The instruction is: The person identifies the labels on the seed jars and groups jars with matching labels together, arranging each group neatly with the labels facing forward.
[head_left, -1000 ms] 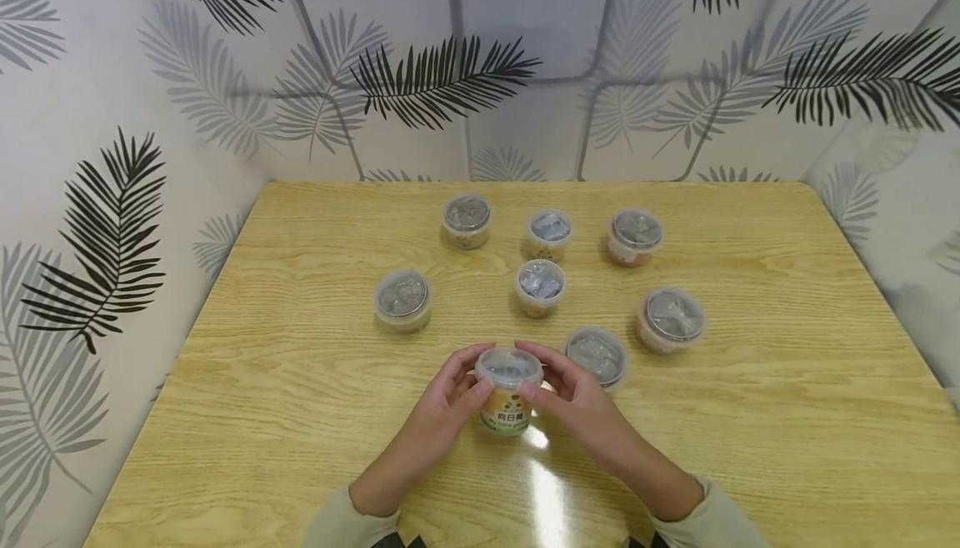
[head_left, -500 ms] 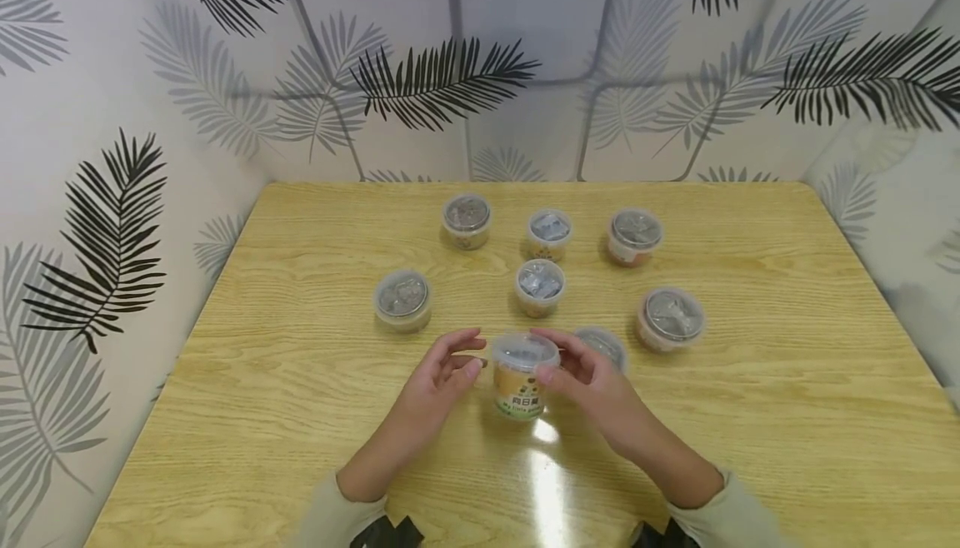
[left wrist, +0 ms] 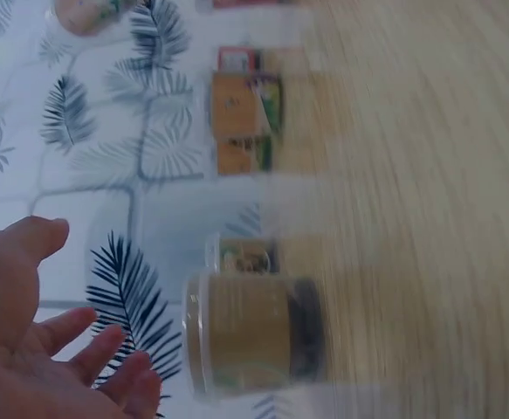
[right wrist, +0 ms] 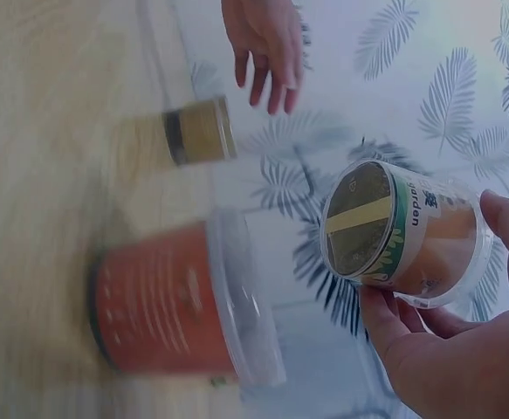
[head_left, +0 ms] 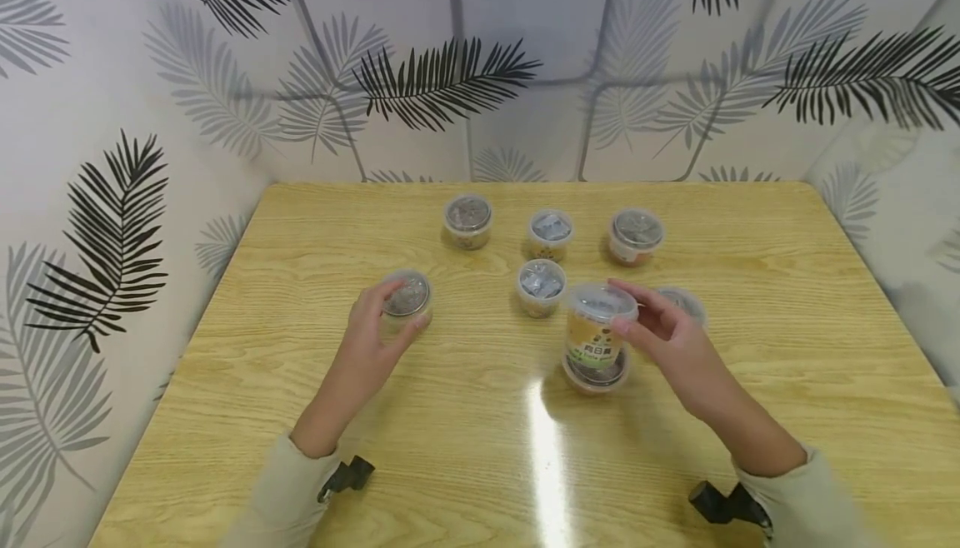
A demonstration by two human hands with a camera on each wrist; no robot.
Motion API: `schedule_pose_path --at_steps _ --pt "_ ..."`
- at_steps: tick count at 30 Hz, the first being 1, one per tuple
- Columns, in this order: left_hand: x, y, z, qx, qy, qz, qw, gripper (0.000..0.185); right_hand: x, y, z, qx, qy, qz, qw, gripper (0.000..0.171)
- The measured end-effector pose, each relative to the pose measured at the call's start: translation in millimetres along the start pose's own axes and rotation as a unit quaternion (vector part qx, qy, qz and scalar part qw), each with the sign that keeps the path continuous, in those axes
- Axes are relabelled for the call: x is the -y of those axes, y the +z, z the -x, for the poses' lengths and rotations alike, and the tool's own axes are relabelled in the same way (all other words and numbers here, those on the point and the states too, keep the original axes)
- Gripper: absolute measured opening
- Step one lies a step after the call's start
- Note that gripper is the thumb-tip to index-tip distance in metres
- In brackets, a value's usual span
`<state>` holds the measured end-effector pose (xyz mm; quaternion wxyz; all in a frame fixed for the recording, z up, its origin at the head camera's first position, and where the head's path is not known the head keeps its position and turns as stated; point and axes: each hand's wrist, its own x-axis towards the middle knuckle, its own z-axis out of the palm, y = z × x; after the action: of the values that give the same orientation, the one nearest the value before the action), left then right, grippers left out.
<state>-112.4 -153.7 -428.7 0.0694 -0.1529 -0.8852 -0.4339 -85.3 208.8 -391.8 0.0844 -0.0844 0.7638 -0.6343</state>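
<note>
The right grip (head_left: pixel 678 352) holds the orange cup (head_left: pixel 591 338) near its lidded rim, thumb on the near side and fingers behind. The cup is raised just left of that grip, slightly tilted in the right wrist view, its base apart from the red cup (right wrist: pixel 162 301) below, which stands on the worktop (head_left: pixel 465 456).

The left grip (head_left: pixel 363 348) is wide, thumb and fingers spread; it hovers above the tan cup (head_left: pixel 408 296), apart from it in the left wrist view.

Between the two grips and farther off stand two small cups (head_left: pixel 541 284), one behind the other. Beyond the left grip, to its right, is a grey-topped cup (head_left: pixel 468 219); beyond the right grip is a pink cup (head_left: pixel 637 233). Another cup (head_left: pixel 688 302) is partly hidden behind the right grip's fingers.
</note>
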Motion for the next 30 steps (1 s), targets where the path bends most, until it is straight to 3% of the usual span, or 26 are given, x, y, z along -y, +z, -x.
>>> schedule_pose_path --at_steps 4,12,18,30 --pt "11.8 -4.2 -6.9 0.025 -0.014 -0.058 0.9979 0.066 3.5 -22.5 -1.0 -0.01 -0.007 0.003 1.0 0.048" --pt "27.2 -3.4 -19.2 0.055 -0.025 -0.111 0.992 0.075 1.3 -65.7 -2.1 -0.051 0.022 0.064 0.996 0.05" --pt "32.8 -2.2 -24.7 0.062 -0.039 -0.108 0.9915 0.076 -7.7 -93.8 -7.8 -0.06 0.04 0.08 0.994 0.053" --pt "33.6 -0.2 -29.3 0.062 -0.055 -0.091 0.9924 0.072 -31.7 -150.0 -13.0 -0.076 0.032 0.034 0.996 0.055"
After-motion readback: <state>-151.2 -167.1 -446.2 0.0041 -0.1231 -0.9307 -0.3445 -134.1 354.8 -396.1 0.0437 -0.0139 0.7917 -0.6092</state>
